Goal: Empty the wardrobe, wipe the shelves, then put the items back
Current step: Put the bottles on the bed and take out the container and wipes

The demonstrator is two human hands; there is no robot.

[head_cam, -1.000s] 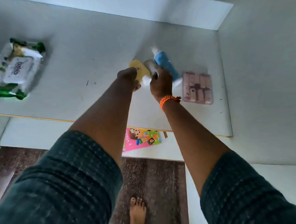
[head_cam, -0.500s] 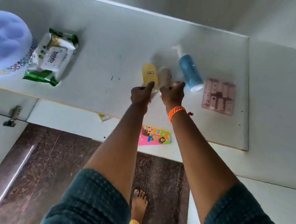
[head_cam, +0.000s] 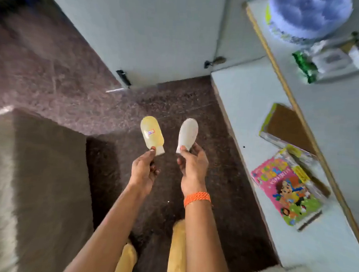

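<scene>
Head-camera view, looking down past two bare forearms held out over a dark speckled stone floor [head_cam: 176,106]. The left hand [head_cam: 142,170] pinches a yellow bottle [head_cam: 151,135] by its white cap end, thumb on the front; the rounded end of the bottle points away from the person and a small sticker shows on its face. The right hand [head_cam: 192,167] pinches a white bottle [head_cam: 187,134] the same way, by its lower end, rounded end pointing away. The two bottles are side by side, apart, in the air above the floor and outside the wardrobe. An orange braided wristband [head_cam: 197,198] circles the right wrist.

To the right stands the open wardrobe. Its lower shelf [head_cam: 249,102] carries a pink children's book [head_cam: 286,191] with cartoon figures and, beyond it, a brown board-like item [head_cam: 287,125] with a yellow-green edge. The upper shelf [head_cam: 341,123], edged with a wooden strip, holds a green and white wipes pack [head_cam: 332,60] and a pale blue round container [head_cam: 307,15] just beside it; both are blurred. A pale wardrobe door [head_cam: 138,29] stands open at the top of the view. A brown mat [head_cam: 47,181] lies at left on the floor.
</scene>
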